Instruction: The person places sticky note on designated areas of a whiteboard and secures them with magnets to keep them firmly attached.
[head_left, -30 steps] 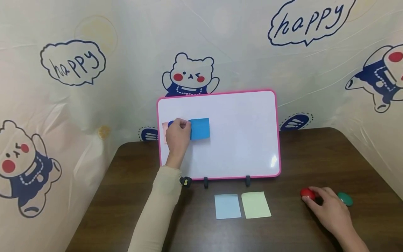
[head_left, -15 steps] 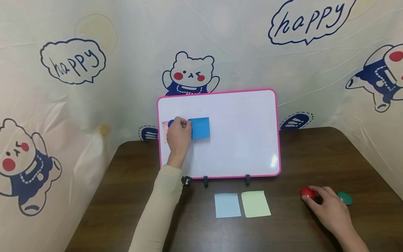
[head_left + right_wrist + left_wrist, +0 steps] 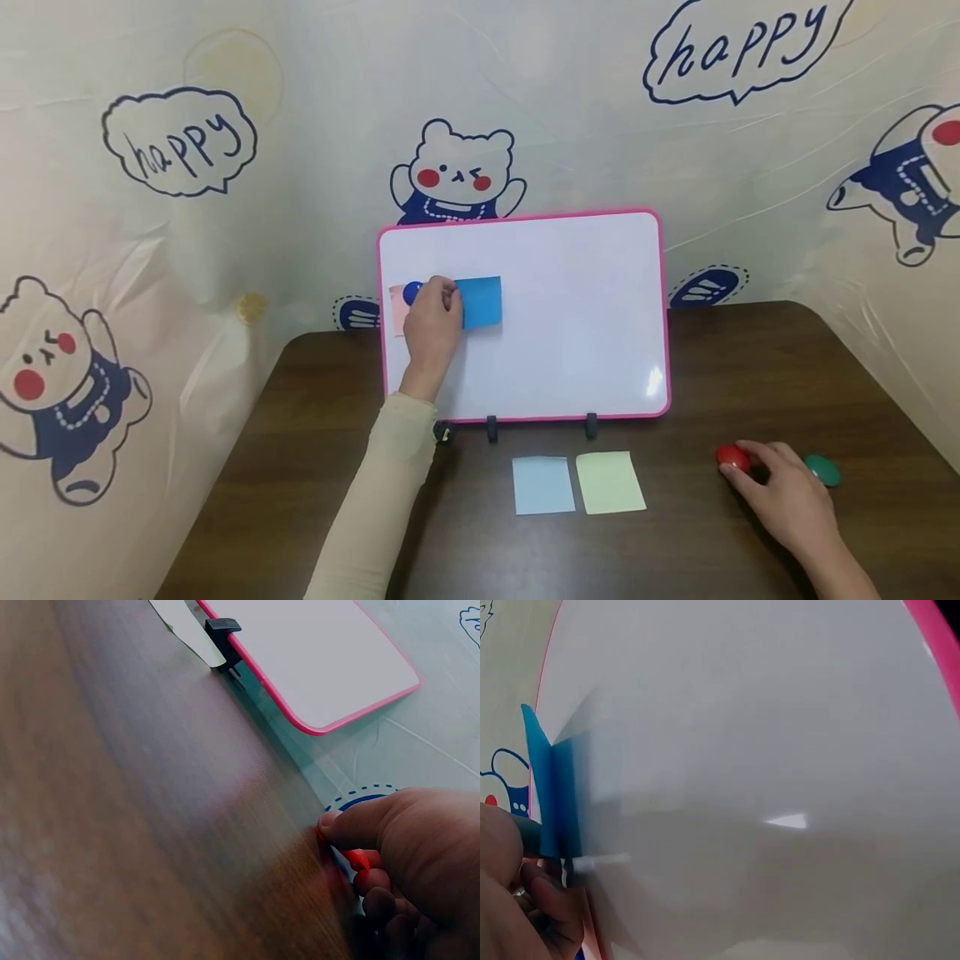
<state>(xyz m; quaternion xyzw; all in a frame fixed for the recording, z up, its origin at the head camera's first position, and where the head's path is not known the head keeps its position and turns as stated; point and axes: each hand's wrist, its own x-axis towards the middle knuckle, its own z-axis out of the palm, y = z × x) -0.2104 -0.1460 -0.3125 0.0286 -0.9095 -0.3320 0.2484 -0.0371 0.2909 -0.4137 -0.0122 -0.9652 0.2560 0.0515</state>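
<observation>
On the white board [image 3: 570, 333] with a pink rim, my left hand [image 3: 433, 325] pinches the left edge of a blue sticky note [image 3: 482, 302]. In the left wrist view the blue note [image 3: 543, 787] stands off the board's surface, its reflection beside it. Left of that hand, a dark blue round magnet [image 3: 412, 292] sits on a pink sticky note [image 3: 400, 313], partly covered by the hand. At the table's right, my right hand [image 3: 787, 496] holds a red round magnet [image 3: 732, 457] between thumb and fingers. A green round magnet [image 3: 822, 470] lies just beyond that hand.
A light blue sticky note [image 3: 543, 486] and a pale green one [image 3: 611, 483] lie side by side on the brown table [image 3: 315, 467] before the board. Black clips [image 3: 591, 426] support the board's lower edge. A printed curtain [image 3: 315, 167] hangs behind.
My left hand has shifted slightly right along the board, showing more of the pink note and the dark blue magnet. The right hand stays on the red magnet.
</observation>
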